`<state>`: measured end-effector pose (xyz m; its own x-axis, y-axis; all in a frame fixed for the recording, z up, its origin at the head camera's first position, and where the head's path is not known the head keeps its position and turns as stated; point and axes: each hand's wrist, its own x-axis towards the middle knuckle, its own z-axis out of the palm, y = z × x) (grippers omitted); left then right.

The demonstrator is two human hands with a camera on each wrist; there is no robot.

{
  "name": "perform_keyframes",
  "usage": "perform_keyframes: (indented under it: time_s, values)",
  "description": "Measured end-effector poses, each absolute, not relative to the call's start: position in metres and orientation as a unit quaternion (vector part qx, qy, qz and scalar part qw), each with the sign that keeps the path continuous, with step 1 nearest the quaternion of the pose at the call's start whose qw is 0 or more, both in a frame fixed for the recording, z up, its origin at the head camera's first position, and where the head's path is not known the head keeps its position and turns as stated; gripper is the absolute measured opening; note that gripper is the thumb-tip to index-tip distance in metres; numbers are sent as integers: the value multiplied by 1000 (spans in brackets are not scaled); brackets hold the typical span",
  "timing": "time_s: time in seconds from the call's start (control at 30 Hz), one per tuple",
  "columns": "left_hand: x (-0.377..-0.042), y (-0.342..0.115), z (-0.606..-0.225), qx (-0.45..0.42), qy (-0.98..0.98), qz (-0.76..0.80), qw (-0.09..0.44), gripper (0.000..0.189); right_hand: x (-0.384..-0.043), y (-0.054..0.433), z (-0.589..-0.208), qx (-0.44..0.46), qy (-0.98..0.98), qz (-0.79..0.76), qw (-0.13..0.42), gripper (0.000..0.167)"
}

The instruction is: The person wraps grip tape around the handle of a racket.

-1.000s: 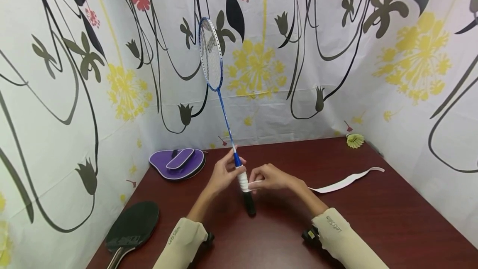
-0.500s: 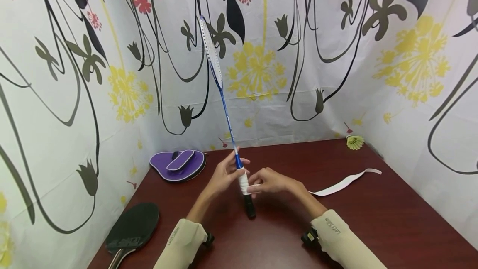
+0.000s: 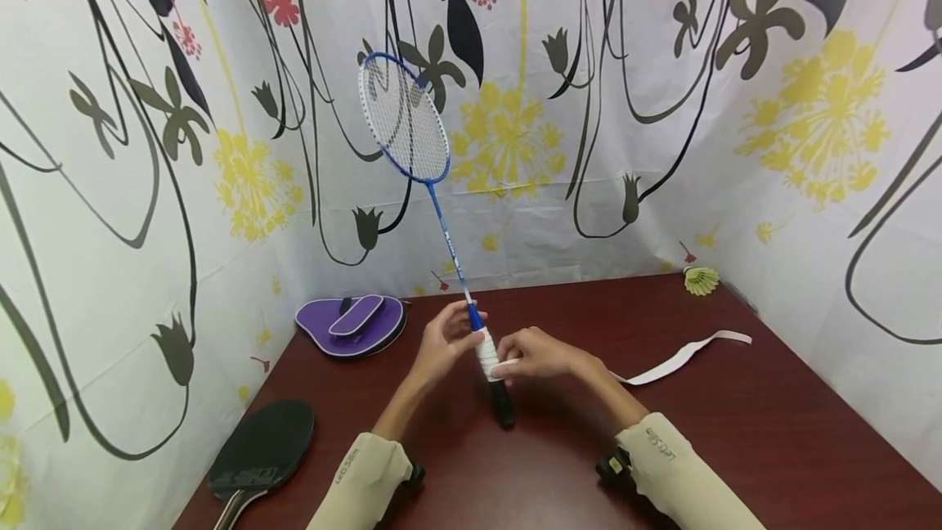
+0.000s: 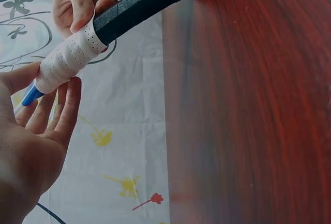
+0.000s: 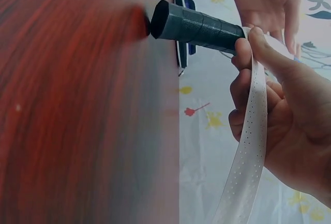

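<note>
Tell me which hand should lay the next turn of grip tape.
Right hand, probably: it already pinches the white tape against the racket handle, while the left hand steadies the wrapped top.

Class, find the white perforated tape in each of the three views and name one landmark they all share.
Head: white tape trails right across the table from the right hand.
Left wrist: wound white on the handle, upper left.
Right wrist: a strip running down from the fingers, right of centre.
Shared landmark: the black handle end.
</note>
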<state>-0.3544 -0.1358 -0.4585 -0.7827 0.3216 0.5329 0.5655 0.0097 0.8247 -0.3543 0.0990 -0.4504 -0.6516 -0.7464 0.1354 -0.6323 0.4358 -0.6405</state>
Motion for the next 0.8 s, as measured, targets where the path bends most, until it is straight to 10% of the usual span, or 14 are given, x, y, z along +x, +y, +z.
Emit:
perform_keyframes:
  time_s: [0.8]
  values:
    - [-346, -117, -468, -215, -696, -669, 147, 45, -352, 97, -453, -339, 879, -334, 22, 38]
